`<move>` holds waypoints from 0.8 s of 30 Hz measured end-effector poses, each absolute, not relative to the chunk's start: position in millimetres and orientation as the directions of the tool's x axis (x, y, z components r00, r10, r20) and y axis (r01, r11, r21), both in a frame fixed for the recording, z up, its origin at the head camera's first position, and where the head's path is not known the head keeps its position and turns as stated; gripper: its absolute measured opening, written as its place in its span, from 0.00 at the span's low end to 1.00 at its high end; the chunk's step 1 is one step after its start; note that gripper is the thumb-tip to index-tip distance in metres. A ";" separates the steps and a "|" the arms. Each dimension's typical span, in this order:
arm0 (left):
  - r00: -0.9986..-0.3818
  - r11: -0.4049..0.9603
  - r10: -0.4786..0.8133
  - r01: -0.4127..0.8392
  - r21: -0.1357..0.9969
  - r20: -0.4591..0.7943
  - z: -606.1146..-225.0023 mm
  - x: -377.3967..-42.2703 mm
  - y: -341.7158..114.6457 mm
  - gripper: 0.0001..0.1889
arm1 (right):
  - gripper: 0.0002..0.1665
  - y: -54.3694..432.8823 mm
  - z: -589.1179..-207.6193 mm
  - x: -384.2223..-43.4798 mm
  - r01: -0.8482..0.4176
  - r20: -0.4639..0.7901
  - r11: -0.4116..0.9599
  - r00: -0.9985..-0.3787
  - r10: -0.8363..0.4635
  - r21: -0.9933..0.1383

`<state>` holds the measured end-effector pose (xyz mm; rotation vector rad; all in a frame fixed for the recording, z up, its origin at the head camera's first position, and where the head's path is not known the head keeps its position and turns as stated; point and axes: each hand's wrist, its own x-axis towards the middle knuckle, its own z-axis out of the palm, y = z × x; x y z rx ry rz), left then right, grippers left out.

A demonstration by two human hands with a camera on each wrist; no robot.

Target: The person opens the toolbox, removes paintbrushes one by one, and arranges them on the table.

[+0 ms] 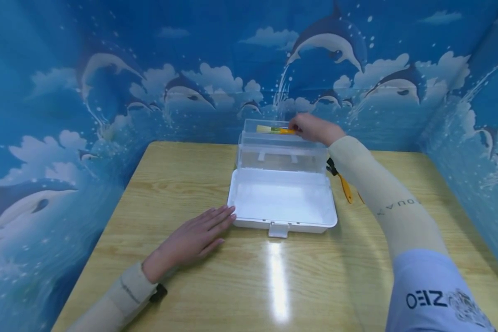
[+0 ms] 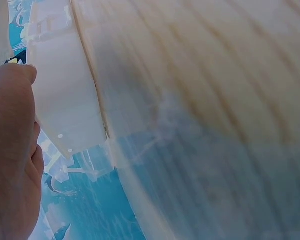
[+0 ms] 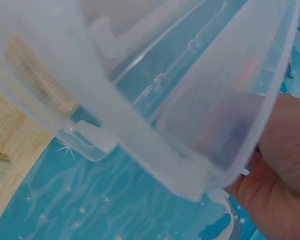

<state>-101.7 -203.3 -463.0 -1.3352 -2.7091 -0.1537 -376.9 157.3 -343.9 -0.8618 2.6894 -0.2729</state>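
Observation:
A white plastic storage box [image 1: 282, 198] stands open on the table, its translucent upper tray [image 1: 282, 159] raised at the back. My right hand [image 1: 315, 129] reaches to this tray and pinches a flat paintbrush [image 1: 275, 130] by its yellow handle; pale bristles point left. In the right wrist view, the right hand [image 3: 277, 165] is partly behind the cloudy tray wall [image 3: 140, 140], and the brush is only a blurred orange streak. My left hand [image 1: 197, 235] lies with straight fingers against the box's front left corner. The left wrist view shows that hand [image 2: 15, 150] beside the white box wall [image 2: 70, 90].
Right of the box, a brush with black bristles and an orange handle [image 1: 345, 186] lies on the wooden table [image 1: 182, 175], partly near the right sleeve. A blue dolphin-print backdrop [image 1: 216, 46] surrounds the table. The box's front latch [image 1: 278, 229] hangs down.

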 end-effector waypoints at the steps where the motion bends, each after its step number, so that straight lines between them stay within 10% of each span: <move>1: -0.605 0.606 0.782 0.794 0.041 0.149 -462.9 -101.7 -203.1 0.33 | 0.17 157.9 -344.2 -376.8 -0.536 -0.225 0.799 -0.772 -0.594 -0.272; 24: -0.636 0.634 0.764 0.771 0.053 0.114 -461.2 -100.0 -201.3 0.33 | 0.21 170.2 -351.3 -363.8 -0.593 -0.047 0.754 -0.776 -0.628 -0.282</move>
